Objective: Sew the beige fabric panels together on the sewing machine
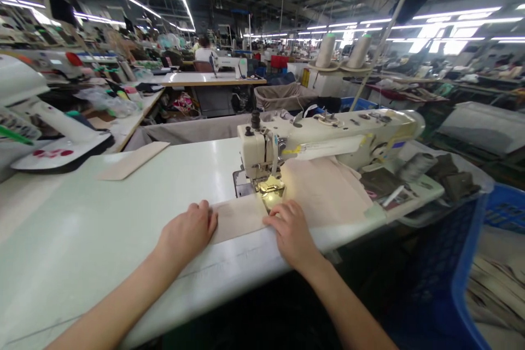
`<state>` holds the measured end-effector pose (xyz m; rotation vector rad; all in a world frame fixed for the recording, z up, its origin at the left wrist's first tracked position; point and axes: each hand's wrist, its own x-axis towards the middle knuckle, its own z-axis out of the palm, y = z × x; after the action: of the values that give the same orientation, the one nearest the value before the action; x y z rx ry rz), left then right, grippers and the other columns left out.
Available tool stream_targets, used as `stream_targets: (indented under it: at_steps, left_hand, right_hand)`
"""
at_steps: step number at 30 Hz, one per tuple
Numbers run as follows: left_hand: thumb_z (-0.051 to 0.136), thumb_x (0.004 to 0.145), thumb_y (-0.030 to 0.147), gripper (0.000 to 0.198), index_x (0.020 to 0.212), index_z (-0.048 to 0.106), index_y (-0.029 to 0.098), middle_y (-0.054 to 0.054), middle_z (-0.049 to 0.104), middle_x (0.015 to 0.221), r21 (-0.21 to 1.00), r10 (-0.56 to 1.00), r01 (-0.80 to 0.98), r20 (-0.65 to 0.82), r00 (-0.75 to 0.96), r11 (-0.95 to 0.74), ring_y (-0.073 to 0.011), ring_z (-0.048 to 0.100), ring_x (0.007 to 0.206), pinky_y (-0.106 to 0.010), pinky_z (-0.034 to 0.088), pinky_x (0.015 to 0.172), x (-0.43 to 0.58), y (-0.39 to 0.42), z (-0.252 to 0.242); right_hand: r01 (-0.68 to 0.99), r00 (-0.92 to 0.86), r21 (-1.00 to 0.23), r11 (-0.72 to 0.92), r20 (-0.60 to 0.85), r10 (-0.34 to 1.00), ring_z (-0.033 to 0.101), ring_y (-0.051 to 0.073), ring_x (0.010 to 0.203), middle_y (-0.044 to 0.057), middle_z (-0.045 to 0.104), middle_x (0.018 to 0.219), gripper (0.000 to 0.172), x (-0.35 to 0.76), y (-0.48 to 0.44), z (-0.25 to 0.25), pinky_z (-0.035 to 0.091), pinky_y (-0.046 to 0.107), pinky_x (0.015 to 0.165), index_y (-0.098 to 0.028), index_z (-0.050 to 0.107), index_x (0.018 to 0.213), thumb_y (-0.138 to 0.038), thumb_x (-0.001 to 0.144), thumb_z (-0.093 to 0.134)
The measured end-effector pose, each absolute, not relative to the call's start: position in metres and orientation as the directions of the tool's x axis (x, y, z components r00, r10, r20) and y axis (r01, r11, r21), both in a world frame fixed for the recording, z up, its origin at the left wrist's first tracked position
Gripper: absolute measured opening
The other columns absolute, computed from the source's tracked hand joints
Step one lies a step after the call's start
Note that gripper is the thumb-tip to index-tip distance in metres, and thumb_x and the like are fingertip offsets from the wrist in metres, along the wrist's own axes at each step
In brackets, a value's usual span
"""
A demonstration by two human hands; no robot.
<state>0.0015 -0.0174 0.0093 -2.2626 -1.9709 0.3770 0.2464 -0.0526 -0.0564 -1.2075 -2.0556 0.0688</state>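
Observation:
A beige fabric strip (240,217) lies flat on the white table, its right end near the lit needle area of a cream sewing machine (328,136). My left hand (191,229) is closed on the strip's left end, fingers curled. My right hand (291,229) pinches the strip's front edge just before the presser foot. More beige fabric (324,191) spreads out under the machine arm, to the right of the needle. Whatever lies directly beneath my fingers is hidden.
A loose beige piece (134,161) rests at the table's back left. Thread cones (326,50) stand behind the machine. A grey cone and small tools lie at its right end. A blue basket (459,284) with fabric stands at the lower right.

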Motion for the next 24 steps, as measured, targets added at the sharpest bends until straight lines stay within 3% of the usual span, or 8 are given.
stream_targets:
  at_steps: [3,5,8,10,13,18,22,24]
  left_hand:
    - [0.028,0.102,0.030,0.039,0.105,0.061,0.010,-0.016,0.069,0.091,-0.260,0.988,0.955,-0.093,0.126,-0.146,-0.0323,0.073,0.079,-0.039,0.055,0.061,0.006,-0.019,0.014]
    - [0.034,0.099,0.021,0.032,0.104,0.064,0.012,-0.017,0.070,0.097,-0.252,0.970,0.937,-0.036,0.242,-0.243,-0.0321,0.072,0.088,-0.040,0.057,0.065,0.015,-0.020,0.013]
    - [0.041,0.096,0.013,0.032,0.117,0.065,0.016,-0.016,0.067,0.126,-0.177,0.813,0.815,0.106,0.573,-0.552,-0.0315,0.063,0.118,-0.046,0.055,0.094,0.034,-0.016,-0.001]
    - [0.044,0.097,0.017,0.040,0.135,0.057,0.013,-0.017,0.057,0.144,-0.113,0.709,0.740,0.222,0.669,-0.662,-0.0325,0.051,0.135,-0.049,0.047,0.109,0.044,-0.009,-0.016]
    - [0.040,0.100,0.021,0.047,0.145,0.047,0.010,-0.017,0.050,0.152,-0.034,0.660,0.702,0.311,0.684,-0.711,-0.0316,0.042,0.144,-0.050,0.041,0.116,0.044,0.001,-0.035]
    - [0.031,0.105,0.027,0.046,0.149,0.043,0.018,-0.012,0.050,0.154,0.058,0.676,0.695,0.301,0.672,-0.716,-0.0269,0.039,0.147,-0.053,0.034,0.120,0.014,0.010,-0.040]
    - [0.027,0.107,0.037,0.052,0.153,0.038,0.016,-0.014,0.047,0.156,0.140,0.767,0.761,0.244,0.594,-0.634,-0.0296,0.036,0.148,-0.058,0.033,0.120,-0.003,0.010,-0.042]
    - [0.026,0.107,0.039,0.054,0.153,0.037,0.016,-0.015,0.046,0.156,0.167,0.791,0.777,0.224,0.569,-0.607,-0.0299,0.037,0.148,-0.058,0.033,0.119,-0.004,0.010,-0.045]
  right_hand:
    - [0.758,-0.312,-0.374,0.534,0.511,0.801,0.054,0.023,0.099,0.005,0.065,0.098,0.039,0.247,-0.054,-0.055,0.031,0.051,0.112,-0.022,0.073,0.094,0.006,0.082,0.049]
    - [0.750,-0.333,-0.380,0.541,0.490,0.806,0.055,0.023,0.103,0.005,0.067,0.101,0.036,0.249,-0.056,-0.054,0.028,0.051,0.114,-0.022,0.073,0.095,0.004,0.082,0.052]
    - [0.727,-0.358,-0.404,0.555,0.466,0.809,0.054,0.024,0.114,0.004,0.069,0.116,0.038,0.250,-0.058,-0.054,0.023,0.052,0.117,-0.024,0.072,0.101,0.005,0.083,0.053]
    - [0.717,-0.362,-0.423,0.555,0.455,0.814,0.052,0.024,0.120,0.003,0.068,0.123,0.042,0.252,-0.060,-0.055,0.021,0.054,0.118,-0.025,0.071,0.103,0.006,0.084,0.051]
    - [0.699,-0.345,-0.460,0.548,0.454,0.822,0.055,0.024,0.118,0.006,0.068,0.121,0.042,0.255,-0.059,-0.056,0.028,0.054,0.115,-0.023,0.070,0.107,0.005,0.085,0.047]
    - [0.660,-0.222,-0.585,0.472,0.448,0.866,0.060,0.026,0.109,0.013,0.068,0.116,0.036,0.252,-0.046,-0.051,0.047,0.045,0.100,-0.016,0.063,0.124,-0.008,0.096,0.042]
    - [0.561,-0.160,-0.759,0.331,0.293,0.943,0.062,0.023,0.113,0.010,0.067,0.122,0.040,0.238,-0.028,-0.041,0.047,0.040,0.101,-0.020,0.058,0.132,-0.012,0.095,0.045]
    - [0.515,-0.147,-0.826,0.229,0.177,0.973,0.065,0.021,0.103,0.008,0.068,0.119,0.039,0.232,-0.020,-0.036,0.050,0.035,0.093,-0.022,0.059,0.131,-0.014,0.095,0.049]
